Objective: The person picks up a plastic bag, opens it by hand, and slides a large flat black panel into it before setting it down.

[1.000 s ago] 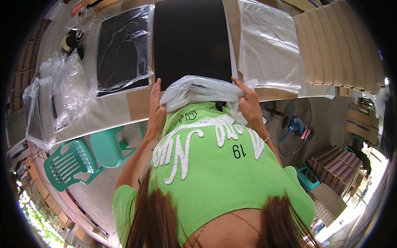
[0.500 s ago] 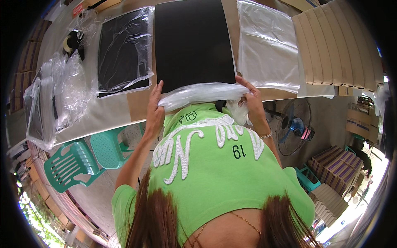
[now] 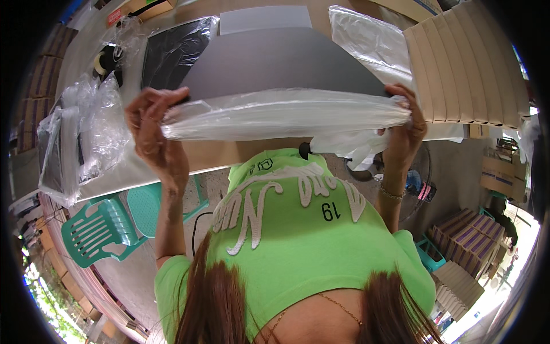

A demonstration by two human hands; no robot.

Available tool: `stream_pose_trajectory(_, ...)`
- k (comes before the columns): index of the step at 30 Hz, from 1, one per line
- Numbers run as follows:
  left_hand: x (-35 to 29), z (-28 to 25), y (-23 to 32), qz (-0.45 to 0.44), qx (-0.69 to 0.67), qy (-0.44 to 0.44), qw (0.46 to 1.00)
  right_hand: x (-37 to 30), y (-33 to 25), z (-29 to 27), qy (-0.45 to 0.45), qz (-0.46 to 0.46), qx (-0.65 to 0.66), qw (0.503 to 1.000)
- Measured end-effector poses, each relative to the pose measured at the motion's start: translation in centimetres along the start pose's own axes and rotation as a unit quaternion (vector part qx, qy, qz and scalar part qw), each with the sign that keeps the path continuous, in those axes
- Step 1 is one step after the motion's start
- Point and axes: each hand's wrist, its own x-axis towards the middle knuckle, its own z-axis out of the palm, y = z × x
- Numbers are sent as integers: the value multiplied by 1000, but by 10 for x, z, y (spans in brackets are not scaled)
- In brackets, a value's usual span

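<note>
A black sheet [image 3: 281,60], greyish in the light, is tilted up off the table with its near edge toward me. Gathered along that edge is a clear plastic bag [image 3: 286,114], stretched wide between my two hands. My left hand [image 3: 156,129] pinches the bag and the sheet's left corner. At the right corner, my right hand [image 3: 405,123] grips the bag in the same way. Some loose plastic [image 3: 349,148] droops below the right part of the bag. Behind the raised sheet lies a pale grey sheet [image 3: 264,20].
To the left lie a black sheet in clear plastic [image 3: 177,51], a tape roll [image 3: 102,62] and crumpled plastic bags [image 3: 91,126]. A stack of clear bags [image 3: 372,49] and brown folded cardboard [image 3: 467,66] are on the right. Green plastic chairs [image 3: 103,229] stand below the table edge.
Both hands have moved apart and raised the black sheet's near edge, which lay flat before. The bag's gathered part is now stretched wider, and a pale sheet shows behind.
</note>
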Motion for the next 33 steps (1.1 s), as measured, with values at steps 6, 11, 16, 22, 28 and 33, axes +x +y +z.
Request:
stream_pose_trajectory(6, 54, -14, 28, 71, -153, 28, 985, 35, -38, 0, 65, -174, -25, 982)
stream_pose_trajectory(11, 66, -28, 37, 27, -432, -96, 897, 39, -58, -14, 36, -204, 53, 977)
stream_pose_trajectory(16, 59, -43, 49, -127, -637, -109, 753, 44, -53, -20, -11, -162, 169, 972)
stream_pose_trajectory(22, 69, -44, 47, -191, -768, -138, 596, 45, -63, -13, 74, -81, 162, 981)
stream_pose_trajectory(28, 76, -41, 60, -292, -710, -26, 640, 51, -75, -7, 3, 3, 262, 965)
stream_pose_trajectory(33, 88, -23, 26, -402, -772, -63, 489, 60, -67, -17, 10, 64, 383, 921)
